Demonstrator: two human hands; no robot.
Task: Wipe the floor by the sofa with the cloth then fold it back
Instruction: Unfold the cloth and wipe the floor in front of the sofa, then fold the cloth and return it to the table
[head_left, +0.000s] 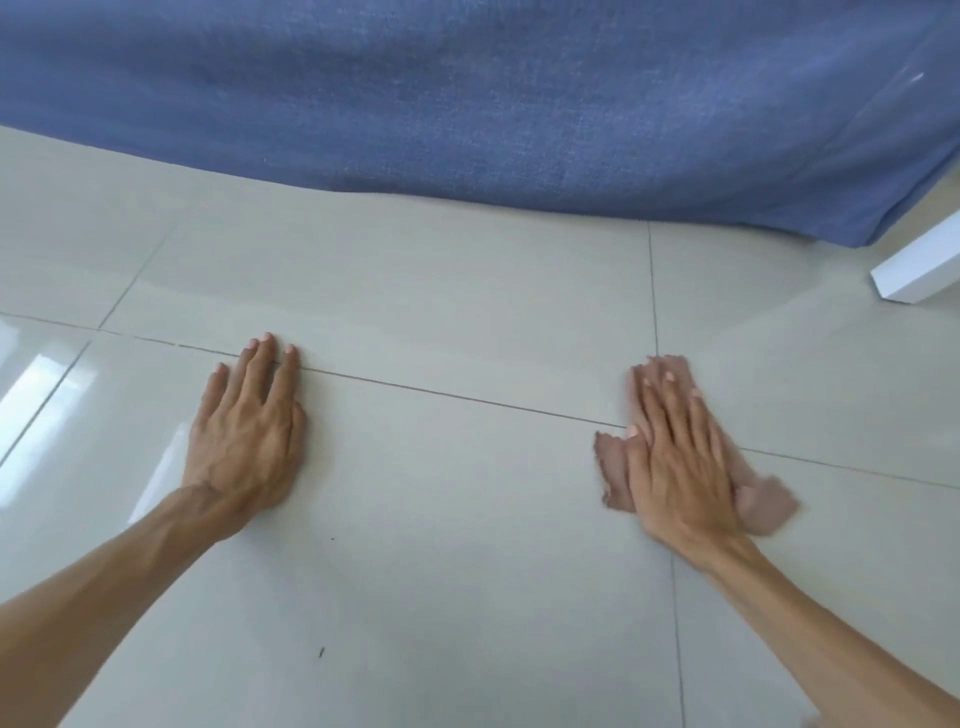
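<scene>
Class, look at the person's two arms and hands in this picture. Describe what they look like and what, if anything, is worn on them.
Both forearms are bare right to the frame's edge: no sleeves show. The left hand and right hand wear no gloves, and no rings, watch or bracelet can be seen. The fingers are slender, with short, unpainted nails. Veins and tendons stand out on the back of the left hand.

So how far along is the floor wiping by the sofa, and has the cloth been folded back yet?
Wiping is under way: the right hand presses the brown cloth flat on the tiles beside the blue sofa, while the left hand braces on bare floor. How much is already wiped cannot be told. Folding is left; the cloth lies spread and rumpled.
</scene>
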